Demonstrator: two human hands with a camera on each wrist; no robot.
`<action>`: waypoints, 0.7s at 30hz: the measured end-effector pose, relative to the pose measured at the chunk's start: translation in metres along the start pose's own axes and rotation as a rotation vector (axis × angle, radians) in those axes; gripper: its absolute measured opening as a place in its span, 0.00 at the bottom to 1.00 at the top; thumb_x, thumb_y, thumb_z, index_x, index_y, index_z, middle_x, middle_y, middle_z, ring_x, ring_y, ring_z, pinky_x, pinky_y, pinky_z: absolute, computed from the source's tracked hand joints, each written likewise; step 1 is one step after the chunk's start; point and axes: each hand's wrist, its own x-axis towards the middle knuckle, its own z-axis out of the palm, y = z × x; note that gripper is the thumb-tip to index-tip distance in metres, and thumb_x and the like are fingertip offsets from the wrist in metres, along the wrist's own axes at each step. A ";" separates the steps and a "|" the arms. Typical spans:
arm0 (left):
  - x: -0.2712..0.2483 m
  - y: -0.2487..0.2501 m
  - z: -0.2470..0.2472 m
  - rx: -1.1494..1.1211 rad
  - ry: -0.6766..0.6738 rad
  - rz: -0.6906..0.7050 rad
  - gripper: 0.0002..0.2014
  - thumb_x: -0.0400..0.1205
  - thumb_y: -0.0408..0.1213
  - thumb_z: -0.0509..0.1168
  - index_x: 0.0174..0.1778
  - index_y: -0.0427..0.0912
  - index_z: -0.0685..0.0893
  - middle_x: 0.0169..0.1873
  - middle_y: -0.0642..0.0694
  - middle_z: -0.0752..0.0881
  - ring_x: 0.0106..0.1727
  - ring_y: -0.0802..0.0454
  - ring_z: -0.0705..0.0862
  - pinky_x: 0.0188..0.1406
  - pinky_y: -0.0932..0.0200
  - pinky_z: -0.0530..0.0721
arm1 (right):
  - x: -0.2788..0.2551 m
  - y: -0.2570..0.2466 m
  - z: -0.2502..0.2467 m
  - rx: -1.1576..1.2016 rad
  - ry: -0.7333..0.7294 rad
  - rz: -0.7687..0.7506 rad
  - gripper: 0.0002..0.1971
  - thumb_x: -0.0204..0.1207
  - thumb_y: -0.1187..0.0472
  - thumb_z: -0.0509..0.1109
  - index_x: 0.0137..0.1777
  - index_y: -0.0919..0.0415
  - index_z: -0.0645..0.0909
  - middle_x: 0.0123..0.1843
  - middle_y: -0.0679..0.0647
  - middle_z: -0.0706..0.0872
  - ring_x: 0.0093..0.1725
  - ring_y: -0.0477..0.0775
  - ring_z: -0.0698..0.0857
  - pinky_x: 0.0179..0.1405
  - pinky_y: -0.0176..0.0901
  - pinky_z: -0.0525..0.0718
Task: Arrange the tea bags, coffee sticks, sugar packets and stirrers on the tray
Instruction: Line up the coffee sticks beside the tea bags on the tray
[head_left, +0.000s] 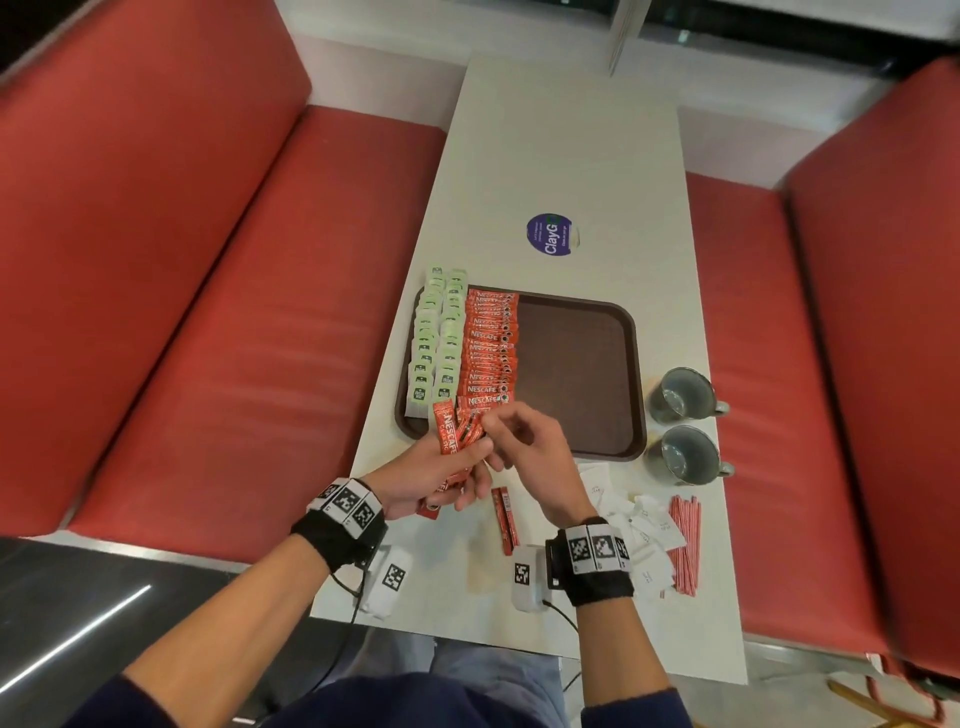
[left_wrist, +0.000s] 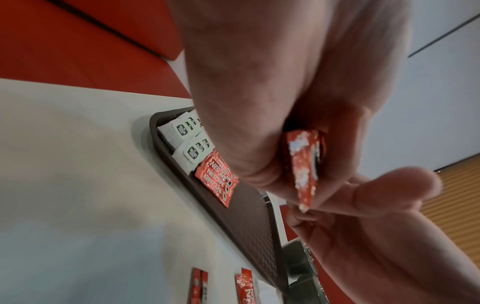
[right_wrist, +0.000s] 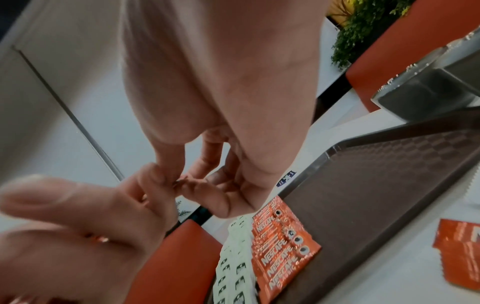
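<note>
Here, closest to the person, the left hand (head_left: 436, 475) is curled around a small bundle of red coffee sticks (head_left: 457, 441), held above the near edge of the table (head_left: 571, 156). The right hand (head_left: 524, 447) meets it from the other side, with thumb and forefinger pinched at the top end of that bundle; whether it really grips a stick I cannot tell, because the wrist views are blurred there. On the table just below the hands lie two loose coffee sticks (head_left: 505, 519). To their right there is a heap of white sugar packets (head_left: 639, 525), and beside it a bunch of red striped stirrers (head_left: 684, 540).

A little further stands the brown tray (head_left: 587, 364). On its left part the green-white tea bags (head_left: 436, 338) lie in two overlapping columns, and next to them a column of coffee sticks (head_left: 491, 343); the right half shows only its textured bottom. Just beside the right rim of the tray stand two grey mugs (head_left: 680, 421). Further along the table there is a round blue sticker (head_left: 551, 235). Red benches (head_left: 208, 260) run along both sides.
</note>
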 end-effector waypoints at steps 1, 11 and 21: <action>-0.003 0.002 0.001 -0.019 -0.016 -0.003 0.19 0.95 0.45 0.63 0.62 0.28 0.84 0.37 0.33 0.87 0.26 0.48 0.83 0.14 0.68 0.68 | -0.001 -0.001 -0.001 -0.006 -0.013 0.000 0.09 0.90 0.51 0.76 0.55 0.57 0.90 0.38 0.56 0.88 0.39 0.52 0.82 0.43 0.52 0.83; -0.013 0.009 0.000 0.086 0.113 0.027 0.18 0.94 0.52 0.66 0.67 0.41 0.91 0.41 0.28 0.83 0.30 0.49 0.74 0.22 0.65 0.69 | -0.014 -0.012 -0.016 0.161 0.112 -0.017 0.10 0.91 0.58 0.75 0.54 0.66 0.88 0.42 0.66 0.85 0.38 0.60 0.77 0.35 0.46 0.79; -0.006 0.008 -0.002 0.236 0.258 0.199 0.15 0.92 0.49 0.69 0.74 0.59 0.90 0.49 0.49 0.90 0.30 0.51 0.67 0.24 0.56 0.64 | -0.014 -0.004 -0.028 0.168 0.063 0.045 0.08 0.84 0.66 0.82 0.55 0.68 0.85 0.49 0.68 0.95 0.50 0.66 0.95 0.56 0.57 0.93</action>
